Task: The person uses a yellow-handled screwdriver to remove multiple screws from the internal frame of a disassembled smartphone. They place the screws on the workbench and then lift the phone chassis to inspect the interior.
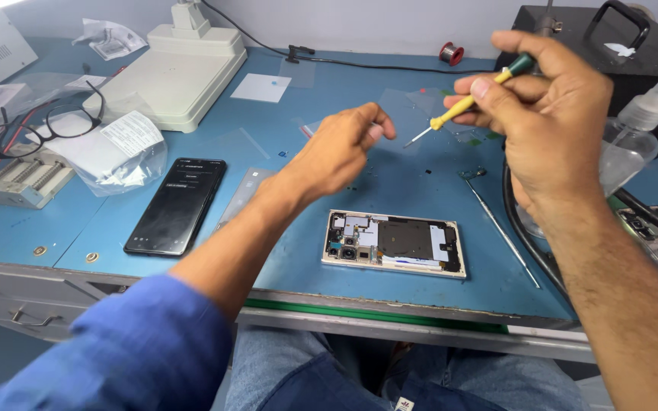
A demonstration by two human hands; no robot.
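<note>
Head | right hand (554, 114) grips yellow screwdriver (466, 106) | left hand (340, 148) pinched beside tip

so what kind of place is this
Most likely a phone repair bench: an opened phone with its back off lies on the blue table, the right hand holds a small screwdriver, and a solder spool sits behind.

The right hand (550, 114) is gripping a small yellow-handled screwdriver with a green cap (466, 106), raised above the blue worktop (420, 183). The left hand (340, 148) is hovering with pinched fingertips just beside the screwdriver's tip. Below both hands, an opened smartphone with exposed circuitry (394, 243) is lying flat; left of it, a black smartphone (177, 205) is resting face up.
</note>
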